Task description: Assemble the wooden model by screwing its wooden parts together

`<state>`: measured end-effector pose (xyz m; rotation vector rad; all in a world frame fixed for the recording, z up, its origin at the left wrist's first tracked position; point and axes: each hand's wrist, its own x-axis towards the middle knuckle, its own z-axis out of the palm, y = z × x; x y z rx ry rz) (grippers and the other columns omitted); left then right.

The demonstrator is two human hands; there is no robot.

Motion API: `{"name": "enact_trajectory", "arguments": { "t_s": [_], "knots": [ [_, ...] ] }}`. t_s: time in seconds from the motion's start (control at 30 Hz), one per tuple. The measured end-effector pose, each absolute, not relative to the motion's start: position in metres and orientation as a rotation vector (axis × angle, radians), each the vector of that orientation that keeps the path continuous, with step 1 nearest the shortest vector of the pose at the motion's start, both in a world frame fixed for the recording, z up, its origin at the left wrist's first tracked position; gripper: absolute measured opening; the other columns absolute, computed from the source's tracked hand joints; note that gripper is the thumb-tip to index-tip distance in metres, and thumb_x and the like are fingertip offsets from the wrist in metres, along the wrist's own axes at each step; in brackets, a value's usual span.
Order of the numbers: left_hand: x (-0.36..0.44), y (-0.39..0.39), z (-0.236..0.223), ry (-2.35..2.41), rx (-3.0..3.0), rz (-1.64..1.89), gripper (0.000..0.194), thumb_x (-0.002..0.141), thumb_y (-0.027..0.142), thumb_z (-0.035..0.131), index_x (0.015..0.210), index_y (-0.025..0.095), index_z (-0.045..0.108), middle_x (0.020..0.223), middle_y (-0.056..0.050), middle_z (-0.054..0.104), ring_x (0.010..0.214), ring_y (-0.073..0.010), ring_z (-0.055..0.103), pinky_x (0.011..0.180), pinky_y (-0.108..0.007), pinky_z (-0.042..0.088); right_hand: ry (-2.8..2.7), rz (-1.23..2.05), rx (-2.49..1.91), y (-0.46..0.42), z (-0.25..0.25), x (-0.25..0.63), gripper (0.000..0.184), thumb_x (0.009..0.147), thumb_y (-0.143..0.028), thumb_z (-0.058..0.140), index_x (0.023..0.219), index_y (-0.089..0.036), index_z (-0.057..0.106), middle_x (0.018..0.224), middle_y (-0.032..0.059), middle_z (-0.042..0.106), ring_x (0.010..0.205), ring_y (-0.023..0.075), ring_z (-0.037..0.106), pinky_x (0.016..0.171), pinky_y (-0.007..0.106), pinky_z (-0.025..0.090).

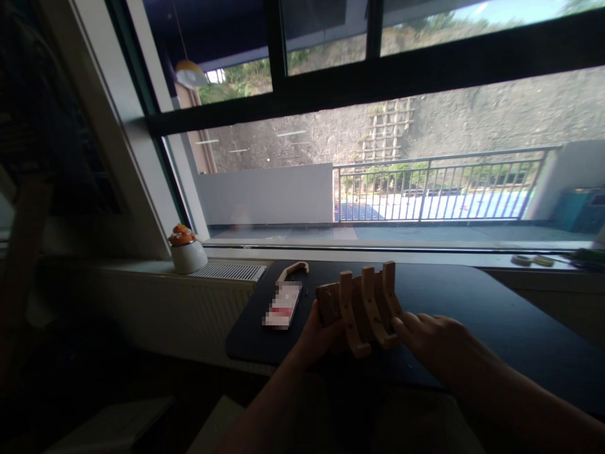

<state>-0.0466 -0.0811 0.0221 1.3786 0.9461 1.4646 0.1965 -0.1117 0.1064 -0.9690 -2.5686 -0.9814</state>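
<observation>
A wooden hook rack (358, 309) is held up over the near edge of the dark table. It is a brown board with three curved pale-wood hooks across it, each with a small dark hole or screw head. My left hand (317, 334) grips the board's left end, its thumb over the front. On the other side my right hand (425, 334) is closed at the rightmost hook (390, 284), thumb against its lower part; the fingers behind are partly hidden. A loose curved wooden hook (293, 270) lies on the table behind a phone (284, 306).
The dark table (482, 315) has rounded corners and stands against a window. Left of it, a white jar with an orange lid (186, 249) sits by a radiator (222, 296). Tape rolls (532, 260) lie on the sill at right. A few tiny dark pieces lie near the phone.
</observation>
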Motion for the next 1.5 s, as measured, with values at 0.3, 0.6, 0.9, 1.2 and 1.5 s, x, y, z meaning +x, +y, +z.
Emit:
{"name": "enact_trajectory", "arguments": {
  "t_s": [0.3,0.6,0.9,1.2,1.5],
  "knots": [
    [-0.046,-0.083,0.025,0.937,1.465,1.478,0.056,0.07,0.028,0.077,0.116,0.021,0.048,0.112,-0.006,0.064,0.108,-0.0276,0.059,0.091,-0.041,0.05,-2.592,-0.545,-1.333,-0.112,0.112,0.196,0.016,0.089,-0.018,0.047,0.077,-0.02,0.058,0.057,0.0013,0.066,0.05,0.0171,0.064,0.044,0.028,0.022],
    [-0.047,-0.08,0.021,0.955,1.444,1.489,0.05,0.071,0.027,0.076,0.112,0.02,0.049,0.11,-0.006,0.064,0.105,-0.0264,0.06,0.089,-0.039,0.05,-2.554,-0.841,-1.212,-0.122,0.115,0.188,0.034,0.064,0.005,0.051,0.086,-0.02,0.057,0.071,0.0013,0.065,0.056,0.0165,0.063,0.044,0.026,0.023],
    [-0.047,-0.08,0.02,0.941,1.422,1.474,0.051,0.071,0.028,0.076,0.113,0.02,0.048,0.114,-0.007,0.063,0.107,-0.0271,0.06,0.09,-0.04,0.051,-2.497,-0.518,-1.39,-0.116,0.119,0.196,0.007,0.087,-0.025,0.049,0.082,-0.022,0.052,0.061,-0.0005,0.066,0.053,0.0191,0.065,0.045,0.026,0.022],
    [-0.046,-0.082,0.024,0.947,1.388,1.464,0.05,0.071,0.028,0.076,0.112,0.02,0.048,0.111,-0.007,0.063,0.106,-0.027,0.06,0.087,-0.04,0.052,-2.401,-0.792,-1.187,-0.111,0.108,0.205,0.02,0.09,-0.025,0.043,0.071,-0.021,0.046,0.054,0.0003,0.056,0.044,0.0156,0.057,0.043,0.026,0.021],
    [-0.047,-0.082,0.023,0.931,1.426,1.47,0.053,0.072,0.029,0.076,0.115,0.02,0.047,0.113,-0.007,0.063,0.106,-0.0266,0.059,0.089,-0.041,0.051,-2.516,-0.788,-1.055,-0.113,0.116,0.205,0.022,0.076,-0.003,0.046,0.086,-0.022,0.05,0.07,-0.0004,0.059,0.055,0.0151,0.06,0.046,0.024,0.025]
  ]
}}
